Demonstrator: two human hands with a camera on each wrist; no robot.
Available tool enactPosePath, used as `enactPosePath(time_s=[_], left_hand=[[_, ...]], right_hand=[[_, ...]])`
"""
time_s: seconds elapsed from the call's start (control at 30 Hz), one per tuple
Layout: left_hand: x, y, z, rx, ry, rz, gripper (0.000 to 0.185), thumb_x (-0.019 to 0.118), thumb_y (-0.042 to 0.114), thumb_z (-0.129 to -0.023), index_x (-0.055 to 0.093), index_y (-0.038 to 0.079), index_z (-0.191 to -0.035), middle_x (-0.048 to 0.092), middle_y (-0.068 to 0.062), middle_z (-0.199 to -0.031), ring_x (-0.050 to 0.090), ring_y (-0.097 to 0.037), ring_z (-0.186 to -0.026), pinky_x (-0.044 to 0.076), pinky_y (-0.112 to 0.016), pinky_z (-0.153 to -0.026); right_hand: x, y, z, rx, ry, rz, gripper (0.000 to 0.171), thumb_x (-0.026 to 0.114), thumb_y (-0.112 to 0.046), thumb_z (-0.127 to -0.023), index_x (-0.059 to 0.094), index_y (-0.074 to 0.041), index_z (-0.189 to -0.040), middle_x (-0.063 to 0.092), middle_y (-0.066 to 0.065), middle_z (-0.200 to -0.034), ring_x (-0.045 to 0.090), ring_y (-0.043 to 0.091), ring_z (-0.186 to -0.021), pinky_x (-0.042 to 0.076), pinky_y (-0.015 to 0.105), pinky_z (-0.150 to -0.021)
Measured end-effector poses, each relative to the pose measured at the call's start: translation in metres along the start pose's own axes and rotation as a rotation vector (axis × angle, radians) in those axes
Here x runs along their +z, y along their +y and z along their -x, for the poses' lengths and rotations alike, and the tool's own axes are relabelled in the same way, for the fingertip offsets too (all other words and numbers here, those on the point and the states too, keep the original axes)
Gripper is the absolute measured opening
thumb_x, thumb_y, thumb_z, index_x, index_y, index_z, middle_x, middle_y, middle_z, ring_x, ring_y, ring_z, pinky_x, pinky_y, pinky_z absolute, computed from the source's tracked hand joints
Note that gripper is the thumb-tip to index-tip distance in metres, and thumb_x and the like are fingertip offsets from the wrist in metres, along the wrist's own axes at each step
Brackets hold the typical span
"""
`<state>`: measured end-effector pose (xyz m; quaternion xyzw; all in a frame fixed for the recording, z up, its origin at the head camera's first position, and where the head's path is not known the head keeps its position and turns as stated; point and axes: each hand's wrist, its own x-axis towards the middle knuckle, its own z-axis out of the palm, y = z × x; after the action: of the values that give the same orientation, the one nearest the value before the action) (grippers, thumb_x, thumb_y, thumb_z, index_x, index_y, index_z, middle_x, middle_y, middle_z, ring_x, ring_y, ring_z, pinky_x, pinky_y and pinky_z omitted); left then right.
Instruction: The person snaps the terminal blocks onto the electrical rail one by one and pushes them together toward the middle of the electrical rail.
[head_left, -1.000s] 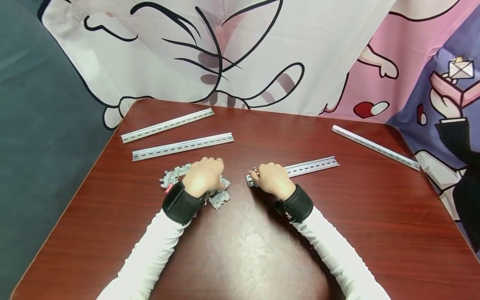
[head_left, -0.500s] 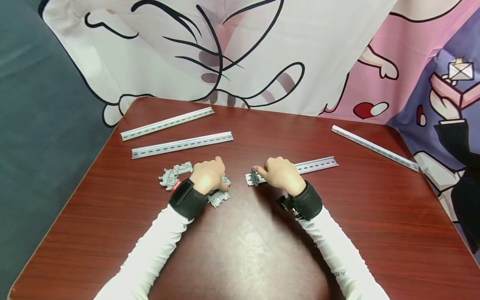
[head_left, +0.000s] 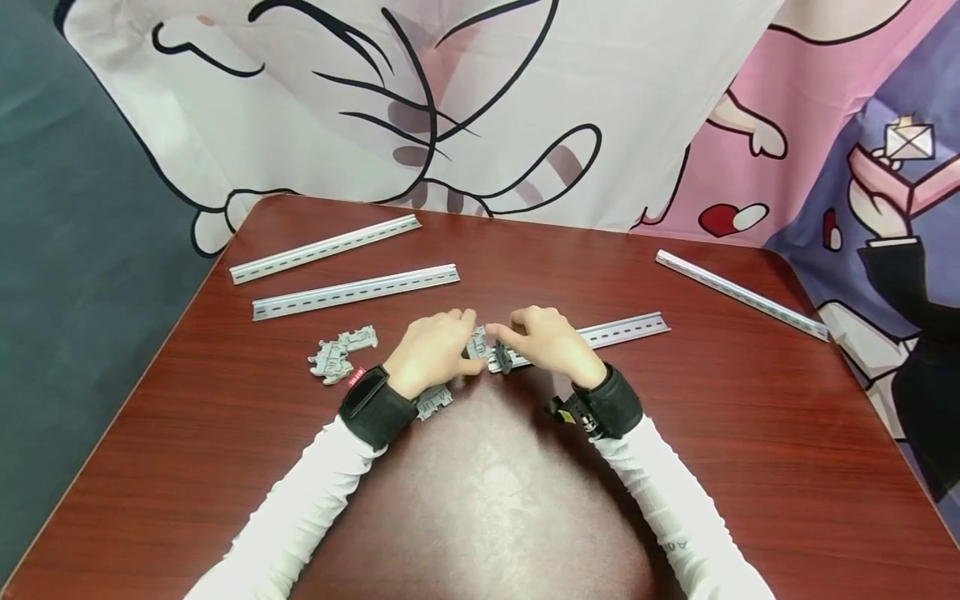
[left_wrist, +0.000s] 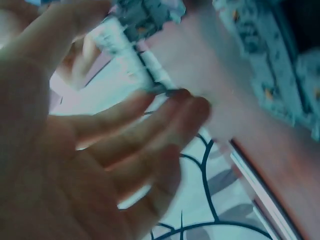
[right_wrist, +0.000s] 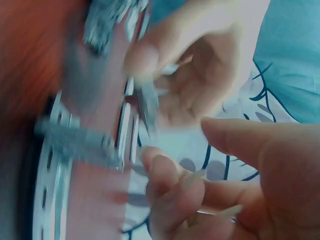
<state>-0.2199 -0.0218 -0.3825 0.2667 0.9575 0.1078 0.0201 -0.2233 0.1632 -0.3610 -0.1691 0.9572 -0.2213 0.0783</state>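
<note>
A small grey terminal block (right_wrist: 147, 102) is pinched between the thumb and fingers of my left hand (head_left: 433, 354), beside the left end of a slotted metal DIN rail (head_left: 622, 331). Another grey terminal block (head_left: 503, 358) stands across that rail near its left end. My right hand (head_left: 551, 342) hovers over the rail just right of this block, thumb and fingers apart with nothing between them in the right wrist view. More grey terminal blocks (head_left: 330, 362) lie on the table to the left, some partly hidden under my left hand.
Two slotted rails (head_left: 356, 292) lie at the back left of the brown table (head_left: 525, 500). A third spare rail (head_left: 742, 294) lies slanted at the far right. A printed cloth (head_left: 637, 100) hangs behind the table's back edge.
My left hand has picked up a terminal block from the pile and moved right towards the rail's end. My right hand has loosened from the block on the rail and drawn slightly back.
</note>
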Motion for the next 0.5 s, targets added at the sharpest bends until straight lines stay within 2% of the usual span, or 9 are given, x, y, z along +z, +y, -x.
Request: enactPosePath(time_s=[0.13, 0.27, 0.4, 0.5], left_hand=[[0.007, 0.004, -0.001, 0.079, 0.166, -0.024, 0.049, 0.073, 0.046, -0.081, 0.054, 0.006, -0.103, 0.062, -0.005, -0.078, 0.064, -0.022, -0.066, 0.051, -0.037, -0.056], [0.009, 0.008, -0.003, 0.109, 0.272, -0.050, 0.048, 0.074, 0.046, -0.079, 0.053, 0.007, -0.099, 0.057, -0.003, -0.072, 0.057, -0.018, -0.055, 0.045, -0.032, -0.048], [0.011, 0.011, -0.004, 0.119, 0.295, -0.034, 0.045, 0.072, 0.045, -0.080, 0.051, 0.008, -0.093, 0.051, 0.001, -0.066, 0.047, -0.014, -0.047, 0.035, -0.026, -0.044], [0.013, 0.014, -0.004, 0.118, 0.287, -0.026, 0.044, 0.071, 0.045, -0.083, 0.051, 0.007, -0.093, 0.049, 0.002, -0.063, 0.045, -0.012, -0.046, 0.032, -0.024, -0.043]], right_hand=[[0.000, 0.000, -0.002, -0.010, 0.014, -0.112, 0.036, 0.064, -0.036, -0.091, 0.058, -0.012, -0.065, 0.047, -0.007, -0.055, 0.045, 0.010, -0.055, 0.035, 0.023, -0.055], [-0.002, 0.002, -0.004, 0.039, 0.046, -0.146, 0.028, 0.070, -0.033, -0.087, 0.064, -0.012, -0.070, 0.054, -0.007, -0.057, 0.050, 0.010, -0.058, 0.038, 0.023, -0.056], [-0.003, 0.006, -0.004, 0.054, 0.019, -0.184, 0.025, 0.068, -0.030, -0.088, 0.067, -0.011, -0.072, 0.055, -0.007, -0.057, 0.049, 0.010, -0.058, 0.038, 0.023, -0.056], [-0.005, 0.010, -0.004, 0.049, -0.008, -0.224, 0.020, 0.067, -0.025, -0.089, 0.069, -0.010, -0.074, 0.056, -0.005, -0.056, 0.050, 0.009, -0.056, 0.038, 0.023, -0.054]])
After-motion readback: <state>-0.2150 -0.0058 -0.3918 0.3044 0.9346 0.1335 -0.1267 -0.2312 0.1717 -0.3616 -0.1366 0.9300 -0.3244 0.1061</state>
